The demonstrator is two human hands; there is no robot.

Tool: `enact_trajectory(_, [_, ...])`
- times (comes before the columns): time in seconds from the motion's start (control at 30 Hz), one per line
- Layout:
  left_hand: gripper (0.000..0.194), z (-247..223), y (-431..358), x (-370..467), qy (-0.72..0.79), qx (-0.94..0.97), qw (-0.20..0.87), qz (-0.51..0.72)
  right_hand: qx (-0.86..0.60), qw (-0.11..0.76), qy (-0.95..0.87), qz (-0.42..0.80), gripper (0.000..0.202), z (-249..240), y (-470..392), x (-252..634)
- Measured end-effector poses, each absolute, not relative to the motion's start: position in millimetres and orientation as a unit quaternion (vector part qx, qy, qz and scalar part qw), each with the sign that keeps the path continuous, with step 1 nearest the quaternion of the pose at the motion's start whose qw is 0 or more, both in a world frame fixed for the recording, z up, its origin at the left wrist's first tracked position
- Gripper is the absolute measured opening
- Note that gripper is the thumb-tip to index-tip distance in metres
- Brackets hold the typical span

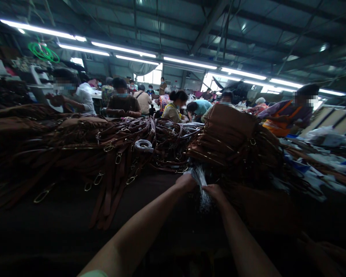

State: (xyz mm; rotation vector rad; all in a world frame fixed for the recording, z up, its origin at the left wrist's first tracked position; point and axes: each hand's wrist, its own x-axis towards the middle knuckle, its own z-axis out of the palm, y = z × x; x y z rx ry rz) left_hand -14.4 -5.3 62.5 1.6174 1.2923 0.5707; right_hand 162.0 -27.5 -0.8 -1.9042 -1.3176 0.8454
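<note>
Both hands are closed on a clear plastic bag (201, 181): the left hand (187, 181) grips its upper edge and the right hand (215, 191) pinches its other side, so the bag hangs between them, touching both, just above the dark table (60, 215). Just beyond the right hand stands a stack of brown bags (227, 134), and beyond the left hand lies a heap of brown straps (118, 150) with metal clips, a tape roll (143, 145) resting on top. Farther off, seated workers (175, 107) line the far side under strip lights (123, 49).
</note>
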Motion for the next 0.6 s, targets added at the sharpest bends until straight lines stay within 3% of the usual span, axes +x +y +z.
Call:
enact_trajectory(0.17, [0.036, 57.9, 10.5, -24.9, 0.505, 0.840, 0.126, 0.151, -0.741, 0.318, -0.507, 0.304, 0.028, 0.4, -28.6, 158.9])
enact_trajectory(0.3, [0.025, 53.1, 35.2, -26.4, 0.463, 0.876, 0.103, 0.091, -0.739, 0.304, -0.518, 0.304, 0.027, 1.6, -30.8, 158.2])
enact_trajectory(0.47, [0.035, 56.9, 58.7, -42.1, 0.559, 0.820, 0.069, 0.103, -0.710, 0.271, -0.583, 0.288, 0.027, -0.2, -32.3, 155.4])
enact_trajectory(0.6, [0.031, 61.2, 54.3, -53.3, 0.591, 0.794, 0.091, 0.110, -0.710, 0.219, -0.620, 0.254, 0.035, 5.4, -30.9, 150.8])
